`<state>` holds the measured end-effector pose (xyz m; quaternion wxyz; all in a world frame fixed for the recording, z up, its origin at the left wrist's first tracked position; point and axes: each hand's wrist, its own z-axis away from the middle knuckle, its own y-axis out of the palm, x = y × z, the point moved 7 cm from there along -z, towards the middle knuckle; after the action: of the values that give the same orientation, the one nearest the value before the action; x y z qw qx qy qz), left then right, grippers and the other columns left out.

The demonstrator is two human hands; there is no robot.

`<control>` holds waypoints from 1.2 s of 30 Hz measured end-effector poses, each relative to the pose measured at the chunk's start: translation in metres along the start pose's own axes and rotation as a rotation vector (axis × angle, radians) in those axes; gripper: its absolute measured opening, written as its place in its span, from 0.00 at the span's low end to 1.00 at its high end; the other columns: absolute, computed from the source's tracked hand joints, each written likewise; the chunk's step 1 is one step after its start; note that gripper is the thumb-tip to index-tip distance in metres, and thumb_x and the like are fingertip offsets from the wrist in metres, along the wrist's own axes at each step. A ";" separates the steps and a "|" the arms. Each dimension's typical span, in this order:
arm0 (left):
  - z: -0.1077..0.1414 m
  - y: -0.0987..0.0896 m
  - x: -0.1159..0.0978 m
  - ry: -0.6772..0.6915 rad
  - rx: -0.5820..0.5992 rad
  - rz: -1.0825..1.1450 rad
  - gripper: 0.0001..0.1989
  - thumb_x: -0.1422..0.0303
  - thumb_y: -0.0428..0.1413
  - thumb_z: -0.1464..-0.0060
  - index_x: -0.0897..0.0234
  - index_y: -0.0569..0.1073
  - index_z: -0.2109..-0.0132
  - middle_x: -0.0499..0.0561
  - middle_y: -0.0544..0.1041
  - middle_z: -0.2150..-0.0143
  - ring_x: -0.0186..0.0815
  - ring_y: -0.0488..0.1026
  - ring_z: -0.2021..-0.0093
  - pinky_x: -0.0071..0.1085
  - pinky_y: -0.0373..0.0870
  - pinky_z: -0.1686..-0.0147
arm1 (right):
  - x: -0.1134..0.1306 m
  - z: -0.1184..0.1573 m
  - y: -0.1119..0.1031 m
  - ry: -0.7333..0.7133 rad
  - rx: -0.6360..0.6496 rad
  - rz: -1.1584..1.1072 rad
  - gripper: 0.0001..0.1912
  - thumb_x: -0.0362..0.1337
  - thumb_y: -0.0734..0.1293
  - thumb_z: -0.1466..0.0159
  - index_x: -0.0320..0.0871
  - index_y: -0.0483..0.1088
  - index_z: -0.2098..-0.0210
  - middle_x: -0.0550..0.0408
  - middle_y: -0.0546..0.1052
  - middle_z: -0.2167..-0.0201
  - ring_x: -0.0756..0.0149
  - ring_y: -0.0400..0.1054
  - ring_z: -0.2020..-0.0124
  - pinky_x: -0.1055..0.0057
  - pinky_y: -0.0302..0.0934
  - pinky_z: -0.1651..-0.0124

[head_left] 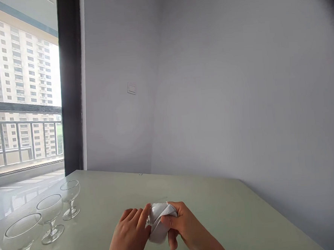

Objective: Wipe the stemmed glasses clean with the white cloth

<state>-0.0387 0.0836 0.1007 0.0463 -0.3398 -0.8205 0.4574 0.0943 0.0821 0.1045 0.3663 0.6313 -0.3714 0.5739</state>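
Above the near middle of the table, both of my hands meet around a folded white cloth (160,231). My right hand (182,222) is closed on the cloth, its thumb pressed over a fold. From the other side, my left hand (130,229) pinches a clear, shiny piece that looks like part of a drinking glass (149,219). Cloth and fingers cover most of that glass, so its full shape is hidden. A faint curved line above the cloth may be its rim.
Several stemmed glasses stand upright in a row along the left side of the pale green table (109,196): a far one (70,197), a middle one (50,217) and nearer ones (25,239). Grey walls with a switch (131,88) rise behind. A window (23,92) is at left.
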 end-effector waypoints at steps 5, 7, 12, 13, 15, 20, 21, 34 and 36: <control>0.000 0.012 0.002 -0.063 0.235 0.262 0.16 0.74 0.51 0.52 0.58 0.68 0.55 0.44 0.74 0.69 0.33 0.68 0.70 0.26 0.59 0.71 | -0.004 0.006 0.004 0.097 0.213 0.194 0.11 0.40 0.68 0.46 0.39 0.67 0.67 0.63 0.68 0.82 0.76 0.64 0.87 0.81 0.54 0.83; 0.002 0.019 -0.007 -0.145 0.431 0.536 0.07 0.70 0.55 0.53 0.60 0.71 0.64 0.41 0.68 0.75 0.29 0.61 0.75 0.24 0.55 0.75 | -0.001 0.014 -0.001 0.159 0.315 0.294 0.13 0.38 0.69 0.48 0.40 0.69 0.65 0.62 0.69 0.80 0.76 0.64 0.85 0.81 0.56 0.81; 0.015 0.022 -0.030 -0.243 0.770 1.122 0.21 0.49 0.55 0.55 0.65 0.71 0.67 0.42 0.62 0.78 0.27 0.55 0.78 0.23 0.50 0.81 | 0.022 0.032 -0.001 0.065 0.396 0.659 0.12 0.33 0.69 0.50 0.45 0.74 0.65 0.64 0.69 0.76 0.74 0.62 0.75 0.80 0.54 0.72; 0.016 0.021 -0.031 -0.227 0.785 1.158 0.22 0.48 0.55 0.56 0.65 0.70 0.69 0.42 0.62 0.80 0.26 0.55 0.79 0.24 0.48 0.82 | 0.028 0.035 -0.001 0.024 0.362 0.732 0.11 0.32 0.68 0.50 0.47 0.74 0.66 0.65 0.69 0.75 0.74 0.61 0.74 0.79 0.53 0.73; 0.018 0.021 -0.029 -0.208 0.808 1.216 0.24 0.46 0.54 0.56 0.66 0.69 0.74 0.42 0.59 0.83 0.24 0.53 0.82 0.24 0.46 0.83 | 0.038 0.040 -0.001 -0.012 0.285 0.814 0.11 0.32 0.67 0.50 0.49 0.75 0.67 0.65 0.70 0.76 0.74 0.60 0.76 0.78 0.51 0.75; 0.021 0.034 -0.022 -0.342 0.784 1.355 0.30 0.46 0.55 0.57 0.68 0.71 0.57 0.39 0.61 0.85 0.23 0.51 0.85 0.24 0.43 0.84 | 0.060 0.043 -0.010 -0.102 0.086 0.850 0.12 0.28 0.62 0.48 0.50 0.74 0.71 0.64 0.72 0.76 0.71 0.61 0.75 0.76 0.53 0.73; 0.020 0.038 -0.020 -0.400 0.736 1.389 0.32 0.46 0.56 0.58 0.68 0.69 0.54 0.39 0.62 0.84 0.23 0.52 0.85 0.24 0.42 0.84 | 0.066 0.041 -0.016 -0.140 0.023 0.860 0.16 0.26 0.59 0.48 0.50 0.74 0.69 0.63 0.73 0.73 0.70 0.64 0.72 0.76 0.55 0.70; 0.021 0.073 -0.002 -0.712 0.178 1.489 0.27 0.42 0.57 0.66 0.64 0.65 0.74 0.41 0.64 0.82 0.25 0.58 0.82 0.25 0.53 0.79 | 0.037 0.028 0.042 -0.676 -0.455 1.285 0.23 0.32 0.66 0.52 0.55 0.70 0.56 0.53 0.70 0.59 0.56 0.64 0.64 0.62 0.62 0.65; 0.020 0.068 -0.010 -0.645 0.177 1.474 0.27 0.42 0.56 0.64 0.64 0.65 0.74 0.41 0.62 0.83 0.26 0.56 0.81 0.25 0.50 0.79 | 0.031 0.026 0.042 -0.675 -0.478 1.135 0.20 0.35 0.64 0.47 0.53 0.69 0.55 0.52 0.68 0.60 0.60 0.64 0.65 0.66 0.62 0.66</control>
<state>-0.0040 0.0871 0.0385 -0.4794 -0.6394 -0.3193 0.5093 0.0706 0.0388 0.1352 0.0038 0.3857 -0.8529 0.3519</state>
